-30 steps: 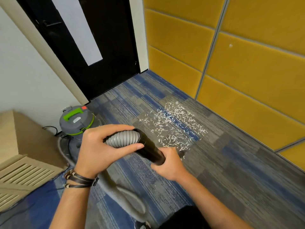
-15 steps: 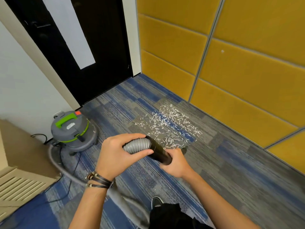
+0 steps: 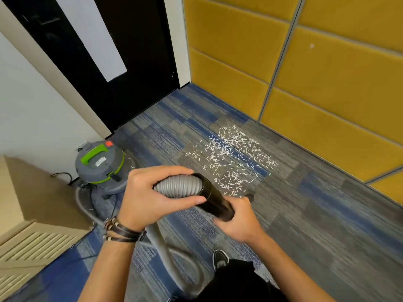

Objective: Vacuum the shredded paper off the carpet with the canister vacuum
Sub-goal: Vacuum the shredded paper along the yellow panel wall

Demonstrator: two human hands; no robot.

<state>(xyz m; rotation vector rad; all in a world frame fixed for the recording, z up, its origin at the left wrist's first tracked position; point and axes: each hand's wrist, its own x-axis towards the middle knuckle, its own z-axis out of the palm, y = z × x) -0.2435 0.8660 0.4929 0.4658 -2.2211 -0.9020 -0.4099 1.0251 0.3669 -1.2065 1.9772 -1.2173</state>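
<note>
A patch of white shredded paper (image 3: 233,159) lies scattered on the grey and blue carpet (image 3: 316,225) near the yellow wall. My left hand (image 3: 148,197) grips the grey ribbed hose (image 3: 178,185) where it enters the black wand tube (image 3: 216,200). My right hand (image 3: 239,221) holds the black tube lower down, and the tube's far end is hidden behind it, just short of the paper. The grey and green canister vacuum (image 3: 99,165) stands at the left by the white wall, its hose looping across the floor below my arms.
A black door (image 3: 122,62) closes the far corner. Yellow padded wall panels (image 3: 316,79) run along the right. A beige cabinet with slats (image 3: 28,214) stands at the left. My shoe (image 3: 220,259) is on the carpet below my hands. A black cable lies behind the vacuum.
The view has shifted, so the vacuum and paper sit differently in frame. Both hands keep the same hold on the hose and tube. The paper patch looks unchanged.
</note>
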